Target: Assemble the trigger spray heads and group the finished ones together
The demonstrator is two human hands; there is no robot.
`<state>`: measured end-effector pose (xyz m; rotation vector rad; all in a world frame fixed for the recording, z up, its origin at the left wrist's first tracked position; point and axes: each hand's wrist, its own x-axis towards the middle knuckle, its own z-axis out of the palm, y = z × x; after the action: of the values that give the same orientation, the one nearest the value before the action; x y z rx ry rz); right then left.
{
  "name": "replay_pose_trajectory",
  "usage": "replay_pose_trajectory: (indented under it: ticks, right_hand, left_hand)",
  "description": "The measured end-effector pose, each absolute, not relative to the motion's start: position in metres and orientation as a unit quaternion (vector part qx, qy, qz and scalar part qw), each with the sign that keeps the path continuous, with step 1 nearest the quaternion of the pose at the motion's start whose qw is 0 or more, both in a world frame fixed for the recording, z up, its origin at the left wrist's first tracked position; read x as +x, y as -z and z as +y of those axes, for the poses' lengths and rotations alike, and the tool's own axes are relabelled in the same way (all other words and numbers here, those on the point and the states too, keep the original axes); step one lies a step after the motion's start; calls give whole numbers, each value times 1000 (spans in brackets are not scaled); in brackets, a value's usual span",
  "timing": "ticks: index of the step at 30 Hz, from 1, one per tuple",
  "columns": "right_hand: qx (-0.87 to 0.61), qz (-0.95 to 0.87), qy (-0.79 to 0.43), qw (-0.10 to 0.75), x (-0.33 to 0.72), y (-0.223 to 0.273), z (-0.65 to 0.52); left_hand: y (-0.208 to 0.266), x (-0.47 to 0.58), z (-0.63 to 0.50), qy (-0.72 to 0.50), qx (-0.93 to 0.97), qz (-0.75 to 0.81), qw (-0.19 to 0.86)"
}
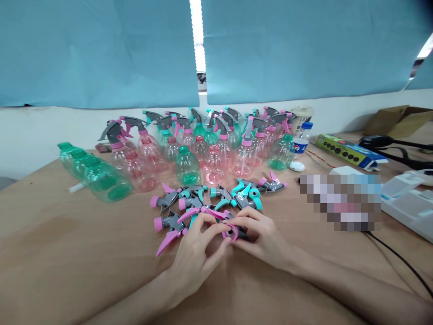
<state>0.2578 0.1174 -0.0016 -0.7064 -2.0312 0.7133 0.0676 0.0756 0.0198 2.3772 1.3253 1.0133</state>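
Note:
Between my two hands is a grey spray head with a pink collar point(230, 232), its round opening turned toward me. My left hand point(199, 243) pinches the collar from the left with thumb and fingertips. From the other side my right hand point(259, 232) closes on the same spray head, its fingers over the top and thumb beneath. Just beyond the hands lies a pile of loose spray heads, among them a grey and pink one point(168, 222) and a teal-collared one point(219, 195). The held head's nozzle end is partly hidden by my fingers.
Behind the pile stand several clear bottles, such as a green one point(187, 167) and a pink one point(214, 167), many with spray heads fitted. Green bottles point(104, 180) lie at the left. To the right are a white earbud case point(297, 166), a yellow-blue box point(348, 151) and a plastic organizer point(411, 203).

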Motion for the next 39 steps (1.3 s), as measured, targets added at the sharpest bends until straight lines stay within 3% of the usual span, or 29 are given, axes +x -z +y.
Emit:
replay_pose_trajectory:
  ticks: [39]
  right_hand:
    - [-301, -813, -296, 401, 259, 5, 119]
  left_hand:
    - [-17, 65, 76, -288, 825, 471, 122]
